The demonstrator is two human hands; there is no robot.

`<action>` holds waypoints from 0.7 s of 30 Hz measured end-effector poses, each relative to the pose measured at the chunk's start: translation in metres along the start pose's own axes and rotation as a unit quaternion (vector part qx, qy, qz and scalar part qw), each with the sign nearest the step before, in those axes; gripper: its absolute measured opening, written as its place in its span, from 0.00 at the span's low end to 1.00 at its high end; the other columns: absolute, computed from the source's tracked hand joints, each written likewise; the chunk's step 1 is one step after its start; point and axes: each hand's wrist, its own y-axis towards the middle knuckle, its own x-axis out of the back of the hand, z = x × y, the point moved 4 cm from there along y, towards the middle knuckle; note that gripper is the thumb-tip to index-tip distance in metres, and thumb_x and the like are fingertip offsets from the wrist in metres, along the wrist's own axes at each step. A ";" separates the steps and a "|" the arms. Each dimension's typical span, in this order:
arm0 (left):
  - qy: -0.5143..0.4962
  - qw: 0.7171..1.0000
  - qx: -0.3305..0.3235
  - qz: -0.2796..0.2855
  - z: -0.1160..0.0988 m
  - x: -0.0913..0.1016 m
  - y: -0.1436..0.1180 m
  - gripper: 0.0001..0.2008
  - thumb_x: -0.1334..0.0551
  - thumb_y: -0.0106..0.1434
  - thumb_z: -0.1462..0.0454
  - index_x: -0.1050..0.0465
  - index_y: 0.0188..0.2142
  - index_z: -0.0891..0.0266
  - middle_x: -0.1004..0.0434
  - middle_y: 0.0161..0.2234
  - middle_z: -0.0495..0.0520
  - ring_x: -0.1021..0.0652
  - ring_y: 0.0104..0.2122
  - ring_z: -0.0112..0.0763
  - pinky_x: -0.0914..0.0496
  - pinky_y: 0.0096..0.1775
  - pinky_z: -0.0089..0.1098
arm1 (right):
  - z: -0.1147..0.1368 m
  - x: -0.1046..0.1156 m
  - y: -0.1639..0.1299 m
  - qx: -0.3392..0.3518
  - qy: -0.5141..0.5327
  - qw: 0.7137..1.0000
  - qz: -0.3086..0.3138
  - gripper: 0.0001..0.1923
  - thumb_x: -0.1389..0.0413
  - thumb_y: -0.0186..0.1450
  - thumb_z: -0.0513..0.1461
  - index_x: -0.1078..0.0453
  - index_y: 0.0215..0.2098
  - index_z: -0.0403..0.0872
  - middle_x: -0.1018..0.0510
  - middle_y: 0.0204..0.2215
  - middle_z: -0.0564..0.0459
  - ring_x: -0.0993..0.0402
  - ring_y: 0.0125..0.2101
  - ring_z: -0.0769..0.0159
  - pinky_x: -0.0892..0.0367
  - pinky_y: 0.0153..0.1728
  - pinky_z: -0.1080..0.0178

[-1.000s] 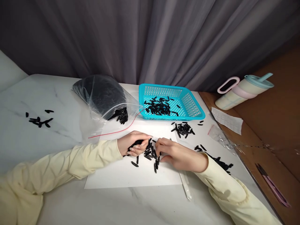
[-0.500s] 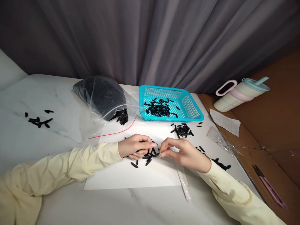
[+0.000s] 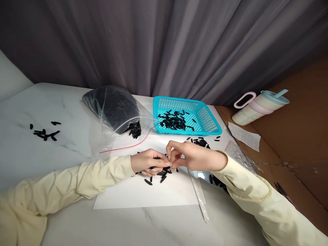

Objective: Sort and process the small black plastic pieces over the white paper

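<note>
Left hand (image 3: 148, 161) rests on the white paper sheet (image 3: 143, 193), fingers curled and clenched round a bundle of small black oblong pieces (image 3: 164, 171); more of these lie loose on the sheet just under the knuckles. Right hand (image 3: 193, 158) meets it fingertip to fingertip, thumb and forefinger pinched together; whether a piece sits in that pinch cannot be told. Risks, as judged: pieces are small and smooth-looking, so a slack left grip could spill the bundle, and a fumbled pinch could flick one off the sheet onto the white marbled surface (image 3: 38, 150). Right sleeve (image 3: 246, 184) lies over a scatter of black pieces near the surface's edge and could drag them off. Around: clear plastic zip bag with red seal line (image 3: 115, 109), mouth open with pieces spilling out; turquoise perforated plastic basket (image 3: 212, 128) part filled; a stray cluster far left (image 3: 43, 132); a clear narrow strip (image 3: 200, 194) beside the sheet; pale lidded tumbler with straw (image 3: 258, 106) well apart
</note>
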 end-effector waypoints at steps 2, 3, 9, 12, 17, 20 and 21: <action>-0.027 1.000 0.001 -0.011 -0.001 0.003 0.000 0.12 0.34 0.54 0.58 0.32 0.30 0.65 0.45 0.13 0.39 0.48 0.10 0.14 0.55 0.11 0.18 | 0.000 0.000 0.000 0.013 -0.025 0.999 -0.032 0.14 0.49 0.58 0.27 0.46 0.36 0.48 0.23 0.27 0.54 0.26 0.27 0.69 0.35 0.29 0.67; -0.043 0.999 0.002 -0.018 -0.001 0.004 0.000 0.12 0.34 0.54 0.59 0.32 0.29 0.65 0.45 0.13 0.39 0.49 0.10 0.13 0.55 0.11 0.18 | 0.000 0.001 -0.001 0.022 -0.036 0.997 -0.060 0.13 0.49 0.59 0.27 0.46 0.37 0.48 0.23 0.27 0.54 0.27 0.28 0.69 0.35 0.30 0.67; -0.101 0.994 -0.013 -0.049 -0.004 0.010 0.002 0.09 0.35 0.53 0.62 0.31 0.28 0.67 0.47 0.12 0.39 0.50 0.10 0.14 0.57 0.11 0.18 | -0.010 -0.007 -0.014 0.017 -0.056 0.962 -0.267 0.09 0.45 0.61 0.36 0.43 0.32 0.48 0.26 0.26 0.54 0.31 0.24 0.70 0.36 0.27 0.67; -0.101 0.992 -0.019 -0.068 -0.004 0.010 0.002 0.09 0.37 0.55 0.62 0.30 0.30 0.68 0.48 0.12 0.39 0.51 0.10 0.13 0.57 0.11 0.18 | -0.016 -0.026 -0.021 0.004 -0.075 0.933 -0.353 0.12 0.44 0.61 0.43 0.44 0.32 0.48 0.30 0.23 0.57 0.35 0.21 0.71 0.38 0.24 0.68; -0.049 0.993 -0.024 -0.102 -0.002 0.004 -0.002 0.11 0.36 0.54 0.60 0.30 0.32 0.67 0.46 0.12 0.39 0.49 0.10 0.14 0.55 0.12 0.18 | -0.020 -0.059 -0.024 0.032 -0.182 0.876 -0.446 0.15 0.48 0.64 0.45 0.47 0.26 0.49 0.38 0.17 0.61 0.44 0.16 0.74 0.46 0.18 0.69; -0.015 0.992 -0.030 -0.120 -0.001 0.001 -0.003 0.12 0.36 0.54 0.59 0.30 0.32 0.67 0.46 0.12 0.39 0.48 0.11 0.14 0.54 0.12 0.19 | -0.021 -0.067 -0.023 0.063 -0.252 0.846 -0.465 0.13 0.50 0.66 0.43 0.44 0.26 0.48 0.36 0.16 0.59 0.43 0.15 0.73 0.49 0.18 0.68; -0.007 0.991 -0.036 -0.125 0.000 0.000 -0.004 0.12 0.36 0.54 0.59 0.29 0.33 0.67 0.47 0.11 0.39 0.48 0.11 0.14 0.54 0.12 0.19 | -0.022 -0.067 -0.022 0.067 -0.263 0.842 -0.466 0.13 0.51 0.67 0.42 0.43 0.26 0.48 0.36 0.16 0.59 0.43 0.14 0.73 0.49 0.18 0.67</action>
